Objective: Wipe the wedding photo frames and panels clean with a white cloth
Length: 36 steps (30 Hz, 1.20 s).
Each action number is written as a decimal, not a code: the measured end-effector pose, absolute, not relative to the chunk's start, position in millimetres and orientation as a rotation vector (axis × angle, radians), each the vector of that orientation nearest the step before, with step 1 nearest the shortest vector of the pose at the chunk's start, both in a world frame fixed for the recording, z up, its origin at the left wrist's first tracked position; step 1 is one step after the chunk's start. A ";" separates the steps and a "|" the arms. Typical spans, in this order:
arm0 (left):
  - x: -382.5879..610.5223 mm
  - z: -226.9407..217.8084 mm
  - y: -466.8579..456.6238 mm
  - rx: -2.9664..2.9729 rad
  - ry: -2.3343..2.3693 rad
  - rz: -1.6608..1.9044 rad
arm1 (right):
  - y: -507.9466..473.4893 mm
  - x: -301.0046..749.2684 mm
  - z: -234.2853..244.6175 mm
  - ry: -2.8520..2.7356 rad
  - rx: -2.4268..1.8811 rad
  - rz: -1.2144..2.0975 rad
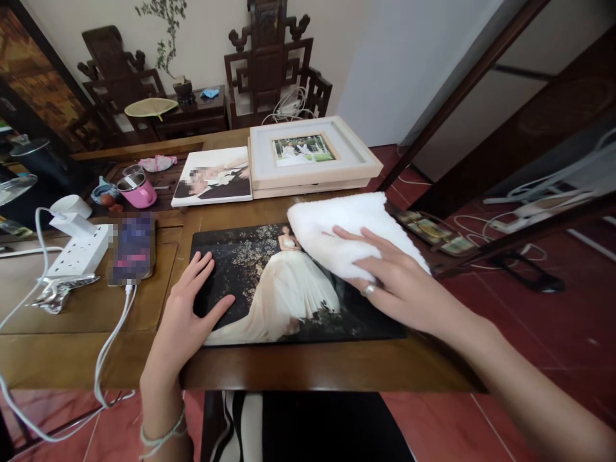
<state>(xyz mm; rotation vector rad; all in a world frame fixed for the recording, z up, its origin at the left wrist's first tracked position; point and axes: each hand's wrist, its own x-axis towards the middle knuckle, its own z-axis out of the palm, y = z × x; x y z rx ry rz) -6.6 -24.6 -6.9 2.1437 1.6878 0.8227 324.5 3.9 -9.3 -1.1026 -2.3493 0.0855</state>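
A dark photo panel (260, 301) lies flat on the wooden table, picturing a person in a long pale gown. My left hand (190, 308) rests on its left edge, fingers and thumb spread. On the panel's right side, my right hand (389, 276) presses a fluffy white cloth (337, 221), its fingers partly sunk in the fabric and a ring on one of them. The cloth covers the panel's upper right part and reaches past its far edge.
Behind the panel are a smaller photo panel (216, 176) and a stacked pale picture frame (308, 173). At left stand a power strip (81, 250), a phone (133, 247) with a charging cable (115, 333) hanging over the edge, and a pink mug (140, 192).
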 end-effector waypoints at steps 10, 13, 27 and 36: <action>-8.0 -8.9 -23.8 2.134 1.682 0.839 | -57.3 292.9 0.5 -2.439 -0.952 0.036; -7.4 -7.8 -24.1 2.132 1.678 0.845 | -78.1 287.8 1.5 -2.461 -0.887 0.107; -6.7 -3.7 -28.4 2.160 1.667 0.772 | 19.8 316.4 -4.5 -2.381 -1.194 0.031; -7.8 -2.7 -28.6 2.120 1.648 0.774 | -67.5 307.7 -7.5 -2.427 -0.921 0.090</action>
